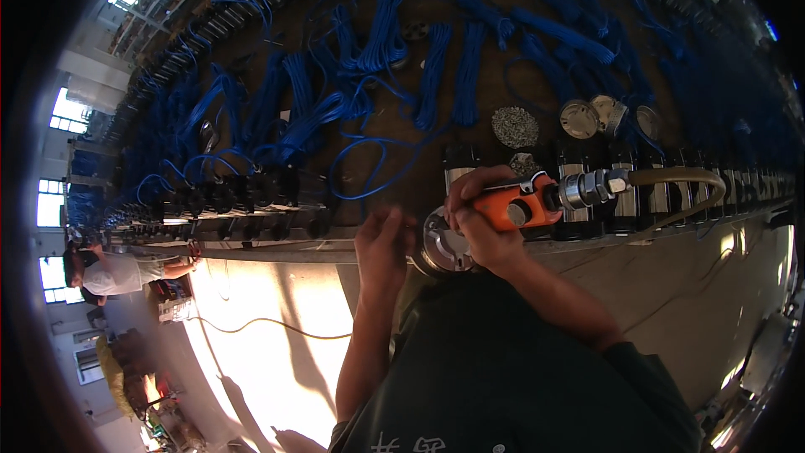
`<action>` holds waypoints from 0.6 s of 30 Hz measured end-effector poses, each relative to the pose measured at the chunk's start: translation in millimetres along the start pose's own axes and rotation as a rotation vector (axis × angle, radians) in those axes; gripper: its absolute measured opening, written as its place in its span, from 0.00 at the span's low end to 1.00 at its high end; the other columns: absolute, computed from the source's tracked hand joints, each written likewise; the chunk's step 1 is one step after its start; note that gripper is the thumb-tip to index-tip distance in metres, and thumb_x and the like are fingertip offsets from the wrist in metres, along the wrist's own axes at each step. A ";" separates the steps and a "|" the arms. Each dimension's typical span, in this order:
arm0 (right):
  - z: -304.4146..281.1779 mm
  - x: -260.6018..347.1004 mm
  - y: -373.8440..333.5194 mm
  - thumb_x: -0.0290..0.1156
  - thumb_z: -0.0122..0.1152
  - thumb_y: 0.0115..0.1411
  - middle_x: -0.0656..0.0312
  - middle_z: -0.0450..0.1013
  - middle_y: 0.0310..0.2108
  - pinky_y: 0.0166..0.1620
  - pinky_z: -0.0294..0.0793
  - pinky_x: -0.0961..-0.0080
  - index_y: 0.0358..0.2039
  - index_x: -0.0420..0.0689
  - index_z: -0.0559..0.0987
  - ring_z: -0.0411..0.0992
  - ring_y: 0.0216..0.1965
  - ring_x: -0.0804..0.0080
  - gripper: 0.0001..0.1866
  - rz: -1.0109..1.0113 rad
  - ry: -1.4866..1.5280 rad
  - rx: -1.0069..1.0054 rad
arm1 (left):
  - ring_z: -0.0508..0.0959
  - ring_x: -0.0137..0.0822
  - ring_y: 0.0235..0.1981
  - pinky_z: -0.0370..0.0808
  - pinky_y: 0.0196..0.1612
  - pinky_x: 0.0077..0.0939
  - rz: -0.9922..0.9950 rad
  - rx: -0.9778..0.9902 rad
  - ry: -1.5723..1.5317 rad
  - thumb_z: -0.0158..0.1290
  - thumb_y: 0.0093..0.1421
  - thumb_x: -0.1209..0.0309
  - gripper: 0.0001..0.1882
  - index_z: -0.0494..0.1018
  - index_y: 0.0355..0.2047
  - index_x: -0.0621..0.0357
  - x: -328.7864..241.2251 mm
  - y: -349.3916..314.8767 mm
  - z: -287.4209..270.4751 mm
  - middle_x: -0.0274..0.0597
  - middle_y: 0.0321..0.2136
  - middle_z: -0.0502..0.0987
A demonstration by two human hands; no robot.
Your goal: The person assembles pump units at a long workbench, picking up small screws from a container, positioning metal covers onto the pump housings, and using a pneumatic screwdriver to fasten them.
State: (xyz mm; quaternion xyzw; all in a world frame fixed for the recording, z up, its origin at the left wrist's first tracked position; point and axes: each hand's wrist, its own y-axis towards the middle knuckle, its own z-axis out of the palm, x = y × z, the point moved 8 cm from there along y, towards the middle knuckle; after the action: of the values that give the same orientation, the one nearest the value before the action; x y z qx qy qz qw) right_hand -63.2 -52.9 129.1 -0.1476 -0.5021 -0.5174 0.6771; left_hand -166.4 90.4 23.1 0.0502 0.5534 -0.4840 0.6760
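Note:
My right hand (486,222) is wrapped round an orange air-powered tool (510,205), held roughly level. A metal coupling (591,188) joins it to a brownish hose (696,174) running off to the right. Below the tool, at the bench's near edge, sits a round silver metal part (444,245), partly covered by my right hand. To the left of that part, my left hand (386,243) is raised with its fingers curled together. Whatever may be between those fingertips is hidden.
Bundles of blue cable (381,38) spread over the dark bench. A pile of small screws (515,127) lies beyond my right hand, beside round metal covers (579,119). Rows of dark cylindrical housings (264,189) line the near edge. Another person (117,275) stands far left.

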 end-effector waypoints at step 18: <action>-31.8 65.4 -17.7 0.24 0.50 0.50 0.54 0.67 0.33 0.27 0.71 0.72 0.45 0.42 0.65 0.64 0.17 0.77 0.19 -0.184 0.261 -0.227 | 0.72 0.27 0.21 0.66 0.22 0.18 -0.261 0.219 -0.045 0.53 0.63 0.69 0.08 0.72 0.37 0.60 3.9 -57.6 51.2 0.38 0.25 0.75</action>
State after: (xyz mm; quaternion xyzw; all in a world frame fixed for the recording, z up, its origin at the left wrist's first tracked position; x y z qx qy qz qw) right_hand -64.0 -119.3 163.5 -0.1081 -0.3598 -0.6452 0.6653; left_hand -171.8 26.8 66.5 0.0404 0.4841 -0.6261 0.6099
